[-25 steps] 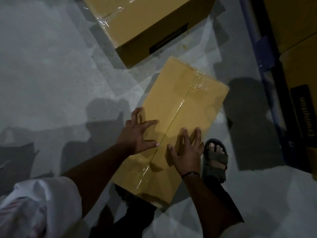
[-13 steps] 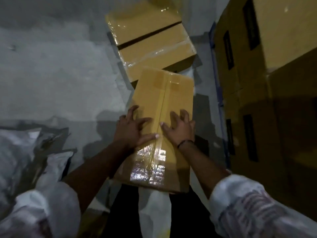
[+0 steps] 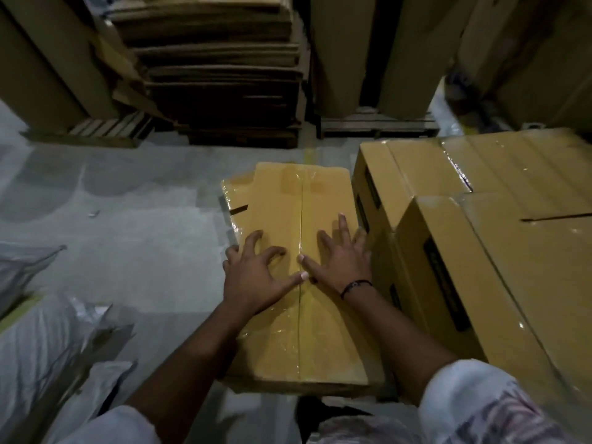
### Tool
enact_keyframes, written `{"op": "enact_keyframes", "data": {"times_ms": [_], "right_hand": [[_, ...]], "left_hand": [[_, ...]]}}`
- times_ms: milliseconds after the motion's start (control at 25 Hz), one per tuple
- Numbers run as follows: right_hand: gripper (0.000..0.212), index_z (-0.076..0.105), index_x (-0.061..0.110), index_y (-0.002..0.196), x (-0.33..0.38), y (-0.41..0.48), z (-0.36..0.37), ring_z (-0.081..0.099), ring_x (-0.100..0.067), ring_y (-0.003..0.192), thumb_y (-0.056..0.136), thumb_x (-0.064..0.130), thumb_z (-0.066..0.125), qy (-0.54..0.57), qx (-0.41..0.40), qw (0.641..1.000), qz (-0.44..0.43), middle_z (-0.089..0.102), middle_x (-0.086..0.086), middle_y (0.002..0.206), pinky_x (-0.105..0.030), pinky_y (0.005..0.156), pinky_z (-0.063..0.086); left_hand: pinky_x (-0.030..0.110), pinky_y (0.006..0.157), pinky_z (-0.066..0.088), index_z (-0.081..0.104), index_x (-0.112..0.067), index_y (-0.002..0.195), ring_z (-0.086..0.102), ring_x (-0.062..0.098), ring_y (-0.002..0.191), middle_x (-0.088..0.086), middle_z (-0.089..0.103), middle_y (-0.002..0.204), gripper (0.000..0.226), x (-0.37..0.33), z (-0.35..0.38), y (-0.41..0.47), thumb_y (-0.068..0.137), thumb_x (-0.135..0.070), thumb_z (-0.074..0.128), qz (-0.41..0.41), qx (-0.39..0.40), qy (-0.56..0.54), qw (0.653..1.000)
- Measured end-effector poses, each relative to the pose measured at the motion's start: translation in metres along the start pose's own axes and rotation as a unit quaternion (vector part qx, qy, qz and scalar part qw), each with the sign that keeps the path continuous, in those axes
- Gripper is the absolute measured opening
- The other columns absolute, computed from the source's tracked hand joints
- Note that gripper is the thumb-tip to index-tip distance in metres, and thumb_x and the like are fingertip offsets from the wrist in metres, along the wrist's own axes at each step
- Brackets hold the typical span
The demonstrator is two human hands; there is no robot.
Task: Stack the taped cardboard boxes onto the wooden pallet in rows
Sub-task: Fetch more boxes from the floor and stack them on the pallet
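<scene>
- Pressing down on a taped cardboard box [image 3: 288,203], the left hand [image 3: 256,274] has its fingers arched and only their tips on the lid; it is not closed round anything.
- The right hand [image 3: 339,261] lies flat beside it, fingers straight and spread, with a dark wristband [image 3: 355,285] behind it.
- Both thumbs point inward and nearly meet on the clear-taped centre seam [image 3: 301,219], which runs out ahead of the hands.
- The box sits directly beneath both palms; what holds it up from below is hidden.
- Just outside the right hand's little finger stand two stacked boxes [image 3: 512,251], their sides close against the held box.
- Out past the left hand is grey concrete floor [image 3: 128,235].
- Well beyond the fingertips rise flattened cardboard sheets [image 3: 224,75].
</scene>
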State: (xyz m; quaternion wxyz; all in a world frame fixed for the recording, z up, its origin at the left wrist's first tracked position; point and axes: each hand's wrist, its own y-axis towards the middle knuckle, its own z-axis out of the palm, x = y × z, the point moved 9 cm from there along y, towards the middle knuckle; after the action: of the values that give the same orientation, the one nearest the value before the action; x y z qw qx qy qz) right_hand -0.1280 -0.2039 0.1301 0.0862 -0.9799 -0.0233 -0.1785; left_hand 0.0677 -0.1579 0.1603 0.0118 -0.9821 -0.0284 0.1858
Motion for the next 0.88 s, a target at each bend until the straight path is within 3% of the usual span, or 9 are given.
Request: {"op": "enact_keyframes", "data": {"times_ms": [160, 480, 680, 880], "right_hand": [[0.08, 0.033, 0.044, 0.149, -0.011, -0.057, -0.052, -0.006, -0.032, 0.154, 0.081, 0.086, 0.04, -0.045, -0.046, 0.997, -0.049, -0.019, 0.012, 0.167, -0.069, 0.112, 0.02], [0.081, 0.041, 0.039, 0.149, -0.087, -0.148, -0.152, 0.012, -0.024, 0.152, 0.081, 0.084, 0.046, -0.033, -0.086, 0.994, -0.063, 0.021, 0.011, 0.166, -0.062, 0.109, 0.032], [0.085, 0.042, 0.04, 0.148, -0.186, -0.166, -0.22, 0.016, -0.023, 0.15, 0.078, 0.087, 0.047, -0.022, -0.12, 0.989, -0.08, 0.027, 0.012, 0.163, -0.061, 0.108, 0.032], [0.085, 0.044, 0.04, 0.147, -0.341, -0.192, -0.288, 0.017, -0.022, 0.15, 0.077, 0.088, 0.046, -0.035, -0.144, 0.987, -0.055, 0.029, 0.013, 0.162, -0.061, 0.107, 0.034]], "left_hand": [[0.057, 0.111, 0.035, 0.061, -0.049, 0.129, 0.021, 0.036, 0.145, -0.014, 0.021, 0.164, 0.084, -0.047, -0.026, -0.051, 0.064, -0.1, 0.051, 0.025, -0.058, -0.006, 0.998], [0.055, 0.109, 0.036, 0.063, -0.048, 0.129, 0.023, 0.035, 0.141, -0.013, 0.025, 0.161, 0.088, -0.174, -0.052, -0.125, 0.06, -0.101, 0.049, 0.038, -0.08, 0.002, 0.996], [0.053, 0.107, 0.035, 0.061, -0.046, 0.134, 0.023, 0.035, 0.138, -0.012, 0.029, 0.16, 0.092, -0.295, -0.037, -0.14, 0.061, -0.102, 0.048, 0.053, -0.094, 0.018, 0.994], [0.055, 0.11, 0.035, 0.062, -0.045, 0.134, 0.021, 0.039, 0.141, -0.008, 0.032, 0.162, 0.091, -0.457, 0.016, -0.149, 0.063, -0.1, 0.047, 0.063, -0.092, 0.013, 0.994]]}}
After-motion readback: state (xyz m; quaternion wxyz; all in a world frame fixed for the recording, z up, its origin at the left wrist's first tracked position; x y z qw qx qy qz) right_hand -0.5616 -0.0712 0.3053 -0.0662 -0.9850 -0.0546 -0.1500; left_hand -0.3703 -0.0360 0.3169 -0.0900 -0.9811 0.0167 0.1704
